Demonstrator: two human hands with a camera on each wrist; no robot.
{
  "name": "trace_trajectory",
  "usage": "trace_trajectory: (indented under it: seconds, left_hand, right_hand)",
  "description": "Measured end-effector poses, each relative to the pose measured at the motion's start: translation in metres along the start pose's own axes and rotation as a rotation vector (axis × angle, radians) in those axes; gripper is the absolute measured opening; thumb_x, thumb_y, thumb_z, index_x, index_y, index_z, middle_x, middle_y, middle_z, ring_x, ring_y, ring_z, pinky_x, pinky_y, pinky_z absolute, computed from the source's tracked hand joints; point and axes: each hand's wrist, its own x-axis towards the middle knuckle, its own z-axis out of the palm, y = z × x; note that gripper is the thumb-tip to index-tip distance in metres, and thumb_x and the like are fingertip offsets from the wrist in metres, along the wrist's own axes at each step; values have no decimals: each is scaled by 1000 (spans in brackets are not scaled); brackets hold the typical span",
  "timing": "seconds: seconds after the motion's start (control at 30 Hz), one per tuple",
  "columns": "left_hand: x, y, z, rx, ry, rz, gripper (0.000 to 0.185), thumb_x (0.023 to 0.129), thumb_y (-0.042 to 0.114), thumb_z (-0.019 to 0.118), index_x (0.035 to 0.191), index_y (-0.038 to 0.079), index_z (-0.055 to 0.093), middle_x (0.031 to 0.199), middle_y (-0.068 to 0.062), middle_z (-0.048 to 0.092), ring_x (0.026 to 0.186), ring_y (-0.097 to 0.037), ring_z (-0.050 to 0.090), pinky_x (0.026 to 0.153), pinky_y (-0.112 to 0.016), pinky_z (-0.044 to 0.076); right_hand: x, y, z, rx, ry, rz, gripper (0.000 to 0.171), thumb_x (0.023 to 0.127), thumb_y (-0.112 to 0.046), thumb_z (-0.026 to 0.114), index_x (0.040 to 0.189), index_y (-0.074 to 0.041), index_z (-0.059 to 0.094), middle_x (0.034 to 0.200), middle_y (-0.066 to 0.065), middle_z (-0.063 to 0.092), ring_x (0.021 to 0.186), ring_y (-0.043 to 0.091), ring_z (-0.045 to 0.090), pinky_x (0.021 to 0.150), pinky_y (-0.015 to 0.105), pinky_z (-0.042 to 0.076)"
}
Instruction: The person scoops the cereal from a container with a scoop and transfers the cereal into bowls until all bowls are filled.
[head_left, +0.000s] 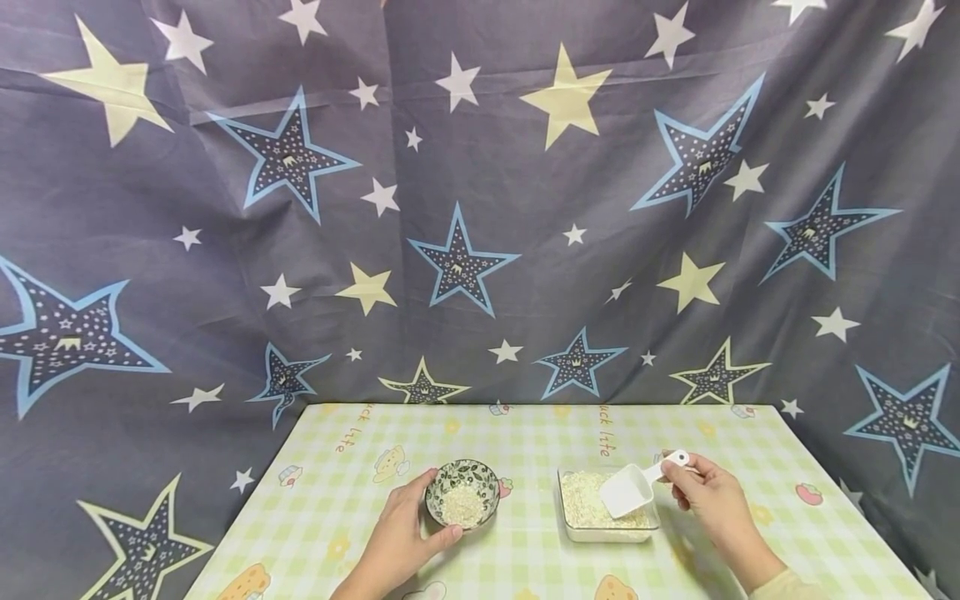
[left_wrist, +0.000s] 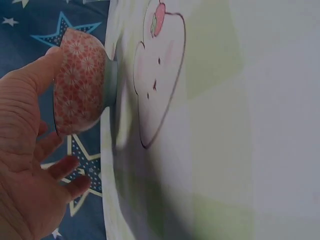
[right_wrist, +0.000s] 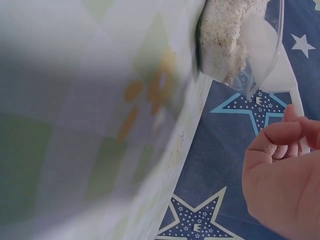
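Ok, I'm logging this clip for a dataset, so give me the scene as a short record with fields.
Surface: table under a green checked cloth
Left hand: grips the side of the small patterned bowl, thumb on its rim
Bowl contents: some pale grains
Right hand: pinches the handle of the white scoop
Scoop position: over the clear tray of grains
Backdrop: dark star-print fabric

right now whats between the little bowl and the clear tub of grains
Only bare checked tablecloth and a small printed strawberry; the head view shows nothing standing between the bowl and the tub.
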Motion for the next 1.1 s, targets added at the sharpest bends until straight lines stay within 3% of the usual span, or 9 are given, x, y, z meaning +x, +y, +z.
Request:
trace_trajectory:
  seconds: [0.27, 0.53, 0.8, 0.97, 1.1]
  left_hand:
    - [4, 32, 3, 52, 71, 141, 96, 80, 51, 92, 156, 10, 52, 158, -13, 58, 145, -43, 48, 116, -72, 42]
    - [15, 69, 18, -13, -61, 219, 92, 86, 53, 86, 159, 12, 48, 161, -7, 55, 149, -36, 46, 117, -67, 46]
    - [18, 100, 45, 20, -134, 319, 90, 90, 52, 83, 162, 15, 44, 162, -1, 53, 147, -25, 50, 121, -52, 48]
    - [22, 110, 62, 15, -181, 310, 89, 91, 50, 82, 162, 13, 44, 161, -3, 55, 146, -27, 53, 120, -52, 49]
    - [27, 118, 74, 1, -228, 273, 88, 91, 50, 81, 162, 13, 44, 162, -3, 55, 146, -28, 54, 120, -52, 49]
  right_hand:
    - [1, -5, -5, 13, 21, -49, 30, 105, -22, 72, 125, 0, 71, 77, -14, 76, 62, 3, 58, 57, 20, 51]
    - [-1, -10, -4, 20, 25, -61, 29, 104, -20, 72, 124, 0, 71, 78, -13, 77, 64, 3, 58, 58, 19, 52]
    - [-2, -10, -4, 43, 23, -64, 8, 103, -21, 73, 111, -18, 76, 78, -12, 77, 63, 3, 58, 57, 19, 50]
    - [-2, -10, -5, 39, 27, -54, 18, 104, -20, 73, 117, -9, 75, 78, -12, 77, 64, 4, 58, 57, 19, 50]
    - [-2, -9, -5, 30, 30, -50, 19, 104, -20, 73, 118, -8, 75, 78, -12, 77, 64, 4, 58, 57, 20, 50]
